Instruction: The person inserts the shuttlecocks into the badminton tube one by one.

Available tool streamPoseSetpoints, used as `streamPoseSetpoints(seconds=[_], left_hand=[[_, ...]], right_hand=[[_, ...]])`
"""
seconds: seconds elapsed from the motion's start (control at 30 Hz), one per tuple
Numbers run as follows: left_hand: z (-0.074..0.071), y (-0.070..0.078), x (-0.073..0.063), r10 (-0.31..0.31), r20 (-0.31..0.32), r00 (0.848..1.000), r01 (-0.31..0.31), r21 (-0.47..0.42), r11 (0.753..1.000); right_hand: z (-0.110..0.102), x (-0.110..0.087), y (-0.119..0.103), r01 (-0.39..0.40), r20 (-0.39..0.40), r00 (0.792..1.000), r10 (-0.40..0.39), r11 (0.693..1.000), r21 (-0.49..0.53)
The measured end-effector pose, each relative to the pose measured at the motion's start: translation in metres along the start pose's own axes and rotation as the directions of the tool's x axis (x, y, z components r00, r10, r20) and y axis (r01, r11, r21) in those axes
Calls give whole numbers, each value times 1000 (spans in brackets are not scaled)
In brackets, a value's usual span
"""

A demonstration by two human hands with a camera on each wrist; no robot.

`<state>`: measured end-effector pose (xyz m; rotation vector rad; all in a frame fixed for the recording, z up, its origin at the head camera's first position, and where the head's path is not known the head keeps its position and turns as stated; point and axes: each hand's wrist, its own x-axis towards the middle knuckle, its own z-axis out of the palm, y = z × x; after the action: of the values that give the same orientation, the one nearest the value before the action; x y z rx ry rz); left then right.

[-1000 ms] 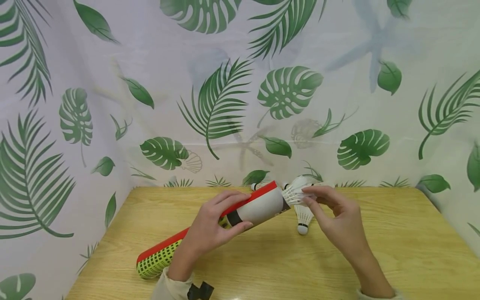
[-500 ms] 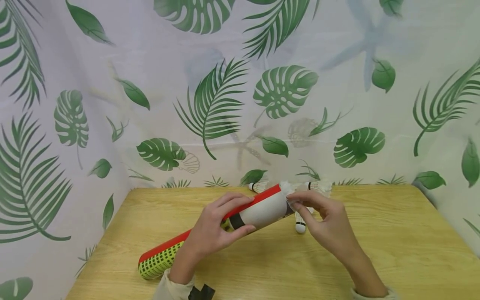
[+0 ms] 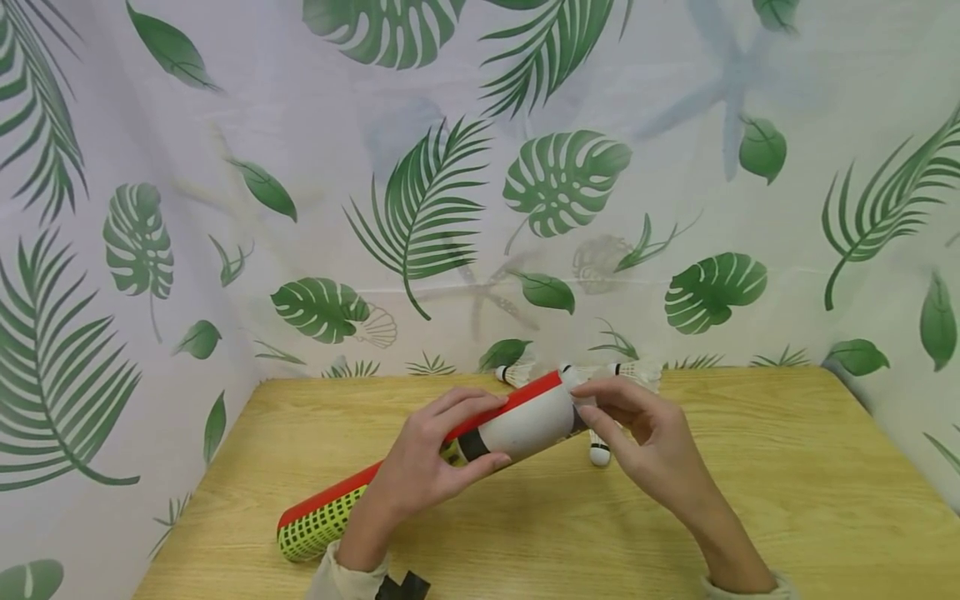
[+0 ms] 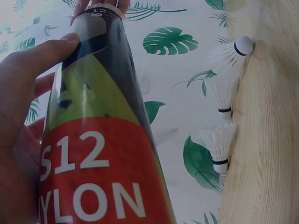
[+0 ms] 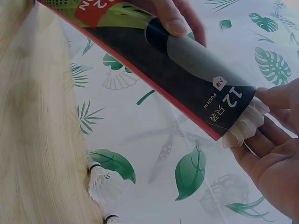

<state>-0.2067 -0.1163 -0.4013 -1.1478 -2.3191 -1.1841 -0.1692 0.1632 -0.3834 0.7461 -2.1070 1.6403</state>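
Note:
A shuttlecock tube (image 3: pixel 525 421), red, white and lime with black bands, is held tilted, its mouth raised to the right. My left hand (image 3: pixel 431 454) grips it around the middle, with the thumb along the near side. At the mouth, my right hand (image 3: pixel 648 437) holds a shuttlecock (image 5: pixel 245 126) by its feather skirt. Only the white feather rim sticks out there; its cork is hidden inside the tube. The left wrist view shows the tube's printed side, with the left thumb (image 4: pixel 56 49) lying along it.
Several loose shuttlecocks lie behind the tube on the wooden table (image 3: pixel 750 483), one (image 3: pixel 599 454) just below its mouth and another (image 3: pixel 513 375) by the back edge. A leaf-patterned cloth (image 3: pixel 480 167) hangs along the back and left side.
My right hand has moved left toward the tube, and the shuttlecock has slid into its mouth up to the feather rim. My left hand keeps its grip on the tube.

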Motion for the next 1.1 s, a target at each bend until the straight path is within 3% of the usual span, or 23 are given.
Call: streamPoseSetpoints(seconds=[0.57, 0.87, 1.0, 1.1], left_hand=[[2, 1, -1, 0, 19, 1000, 0, -10, 1000], [1, -7, 1, -34, 9, 999, 34, 16, 999], [-4, -10, -1, -61, 1, 998, 61, 26, 998], [-7, -13, -3, -72, -10, 997, 73, 31, 997]], right_hand=[[3, 2, 2, -7, 109, 994, -2, 996, 88], [-14, 3, 9, 4, 57, 998, -4, 1000, 5], [-26, 3, 28, 11, 17, 1000, -9, 992, -123], [-32, 1, 48, -27, -11, 1000, 25, 975, -221]])
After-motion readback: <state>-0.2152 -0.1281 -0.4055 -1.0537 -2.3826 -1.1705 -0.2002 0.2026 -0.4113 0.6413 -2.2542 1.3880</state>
